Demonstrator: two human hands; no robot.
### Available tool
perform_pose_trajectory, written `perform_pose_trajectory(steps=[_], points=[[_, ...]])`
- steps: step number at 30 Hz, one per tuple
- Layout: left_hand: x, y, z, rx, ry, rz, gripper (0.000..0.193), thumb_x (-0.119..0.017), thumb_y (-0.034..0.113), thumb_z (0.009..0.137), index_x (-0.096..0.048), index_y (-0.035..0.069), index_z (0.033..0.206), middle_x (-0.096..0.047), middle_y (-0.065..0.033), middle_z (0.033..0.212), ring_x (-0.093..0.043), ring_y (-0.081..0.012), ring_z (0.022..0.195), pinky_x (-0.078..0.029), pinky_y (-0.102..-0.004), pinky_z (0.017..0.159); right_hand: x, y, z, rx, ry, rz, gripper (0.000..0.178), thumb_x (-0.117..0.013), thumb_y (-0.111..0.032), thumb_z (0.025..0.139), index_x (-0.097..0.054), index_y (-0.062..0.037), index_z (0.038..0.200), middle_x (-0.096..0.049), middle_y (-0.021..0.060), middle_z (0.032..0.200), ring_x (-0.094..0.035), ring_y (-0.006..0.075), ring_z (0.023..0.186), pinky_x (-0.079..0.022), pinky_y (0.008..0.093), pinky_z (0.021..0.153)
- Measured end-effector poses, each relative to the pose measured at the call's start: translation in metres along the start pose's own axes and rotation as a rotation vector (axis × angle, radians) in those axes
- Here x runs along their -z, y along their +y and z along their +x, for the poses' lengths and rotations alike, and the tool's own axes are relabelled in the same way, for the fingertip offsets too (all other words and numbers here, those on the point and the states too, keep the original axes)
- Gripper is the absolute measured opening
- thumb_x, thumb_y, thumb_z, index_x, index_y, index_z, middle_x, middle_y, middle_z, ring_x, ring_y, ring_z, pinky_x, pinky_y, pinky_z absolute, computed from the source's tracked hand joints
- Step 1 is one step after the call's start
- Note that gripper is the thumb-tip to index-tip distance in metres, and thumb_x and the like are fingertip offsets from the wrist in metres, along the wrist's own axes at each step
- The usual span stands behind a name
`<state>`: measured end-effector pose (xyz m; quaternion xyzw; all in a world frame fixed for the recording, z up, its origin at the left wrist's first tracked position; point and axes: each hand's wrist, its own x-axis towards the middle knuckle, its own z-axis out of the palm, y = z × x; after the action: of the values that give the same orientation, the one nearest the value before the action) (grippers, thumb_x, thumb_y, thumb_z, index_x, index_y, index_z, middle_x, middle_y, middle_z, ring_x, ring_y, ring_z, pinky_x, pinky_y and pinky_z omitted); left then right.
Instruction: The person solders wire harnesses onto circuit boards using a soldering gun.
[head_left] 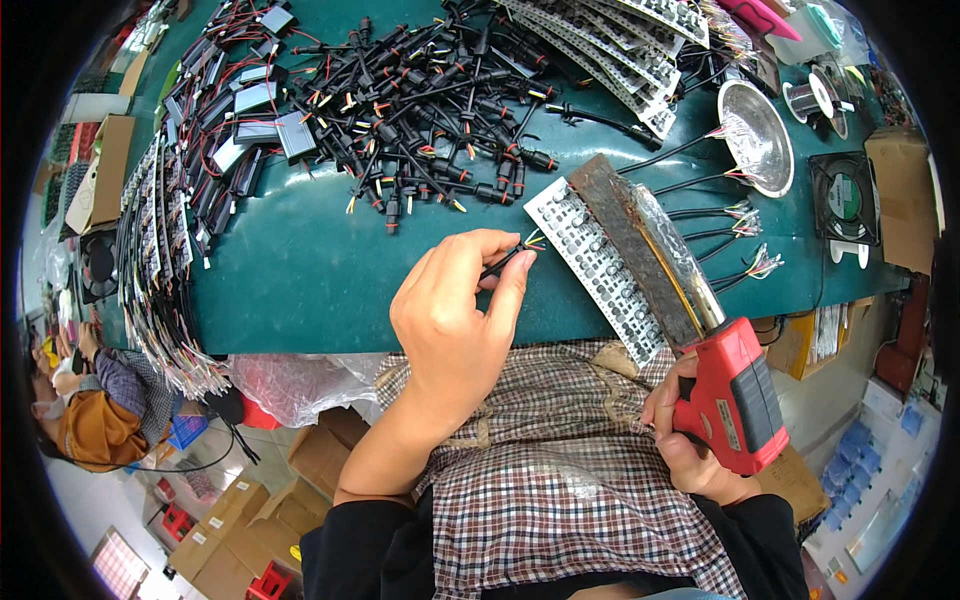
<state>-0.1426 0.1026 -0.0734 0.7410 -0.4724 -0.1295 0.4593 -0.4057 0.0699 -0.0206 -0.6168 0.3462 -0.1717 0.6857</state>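
Observation:
My left hand [450,310] pinches a black cable [493,268] between thumb and fingers. Its thin bare-ended wires [535,242] stick out toward a white circuit board panel [597,262] dotted with small parts. My right hand [690,440] is closed round a red and black soldering gun [735,395], with the metal barrel pointing up and left. Across the panel's right side lies a dark, worn bar [635,255], beside the gun's barrel. Right of the bar, several black cables [705,213] with frayed wire ends rest on the green table [300,305].
A heap of black connector cables [430,110] covers the middle back. Small boxed modules with red wires [255,97] lie left of it. Stacked circuit panels [610,50], a metal bowl [757,138], a solder spool [808,98] and a fan [845,197] stand right. Another person [115,410] sits far left.

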Motion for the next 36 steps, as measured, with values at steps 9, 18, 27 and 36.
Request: perform_pose_trajectory(steps=[9, 18, 27, 36], points=[[-0.005, -0.004, 0.007, 0.044, -0.007, -0.046, 0.019, -0.079, 0.0, 0.086, -0.071, -0.003, 0.103, -0.074, -0.0103, 0.09, -0.072, -0.0142, 0.077, -0.056, -0.0253, 0.066, -0.003, -0.02, 0.01, -0.209, 0.06, -0.06, 0.041, -0.074, -0.013, 0.09, -0.059, 0.0046, 0.123, -0.06, 0.0032, 0.086, -0.061, 0.0139, 0.082, -0.052, 0.0315, 0.075], [-0.014, -0.009, 0.01, 0.057, 0.044, 0.022, 0.017, -0.082, 0.006, 0.083, -0.069, 0.001, 0.093, -0.069, -0.0082, 0.078, -0.068, -0.0166, 0.059, -0.053, -0.0275, 0.052, -0.002, -0.002, 0.008, -0.184, 0.108, -0.33, 0.027, -0.077, -0.005, 0.084, -0.068, -0.0018, 0.109, -0.065, 0.0084, 0.086, -0.066, 0.0246, 0.077, -0.051, 0.0362, 0.069], [-0.016, -0.01, 0.012, 0.027, 0.053, 0.091, 0.015, -0.082, 0.002, 0.084, -0.071, -0.001, 0.094, -0.071, -0.0056, 0.079, -0.066, -0.0074, 0.063, -0.05, -0.0215, 0.051, -0.003, -0.002, 0.017, -0.154, 0.047, -0.355, 0.026, -0.075, -0.006, 0.088, -0.067, -0.0012, 0.113, -0.067, 0.0088, 0.089, -0.066, 0.0256, 0.076, -0.052, 0.0365, 0.069], [-0.017, -0.009, 0.011, -0.019, 0.071, 0.123, 0.017, -0.083, 0.002, 0.082, -0.07, -0.001, 0.093, -0.07, -0.0071, 0.08, -0.068, -0.0107, 0.063, -0.053, -0.0239, 0.052, -0.006, -0.003, 0.023, -0.173, 0.005, -0.23, 0.022, -0.067, -0.007, 0.098, -0.063, -0.001, 0.118, -0.063, 0.0056, 0.09, -0.061, 0.0165, 0.081, -0.049, 0.0332, 0.071]])
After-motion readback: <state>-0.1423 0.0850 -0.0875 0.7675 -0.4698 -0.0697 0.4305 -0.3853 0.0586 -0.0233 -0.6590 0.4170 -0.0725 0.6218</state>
